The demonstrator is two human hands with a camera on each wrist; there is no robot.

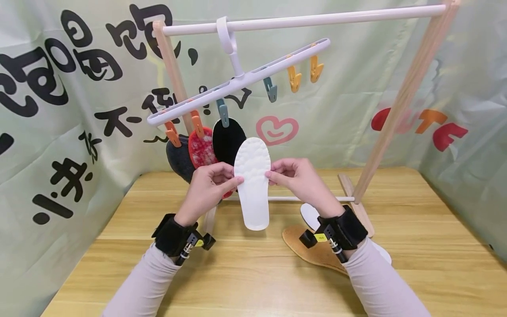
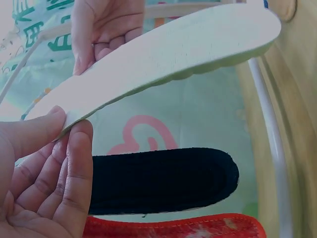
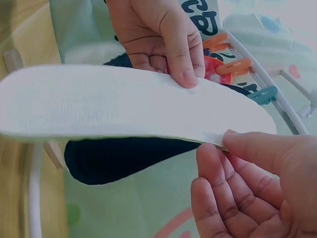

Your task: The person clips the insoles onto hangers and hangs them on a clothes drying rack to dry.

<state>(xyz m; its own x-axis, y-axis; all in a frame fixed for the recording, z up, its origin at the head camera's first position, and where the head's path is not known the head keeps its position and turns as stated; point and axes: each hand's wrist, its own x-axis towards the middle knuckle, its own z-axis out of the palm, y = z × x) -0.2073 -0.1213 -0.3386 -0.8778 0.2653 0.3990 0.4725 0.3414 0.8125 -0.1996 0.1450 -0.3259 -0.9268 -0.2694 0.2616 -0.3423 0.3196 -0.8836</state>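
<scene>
A white insole (image 1: 253,193) is held upright above the table, its wide end up. My left hand (image 1: 207,187) pinches its left edge between thumb and fingers, and my right hand (image 1: 295,178) pinches the opposite edge the same way. Behind it, a black insole (image 1: 229,143) hangs from a teal clip (image 1: 222,113). To the left of that, a red patterned insole (image 1: 203,149) and a dark grey insole (image 1: 179,158) hang from orange clips (image 1: 172,134). These clips sit on a lilac hanger (image 1: 239,82) that tilts down to the left.
The hanger hooks over the white rail (image 1: 317,20) of a wooden-sided rack (image 1: 404,101). On its right half are a free teal clip (image 1: 270,90) and two yellow clips (image 1: 294,79). A tan insole (image 1: 313,251) and white insoles (image 1: 309,215) lie on the table, partly behind my right forearm.
</scene>
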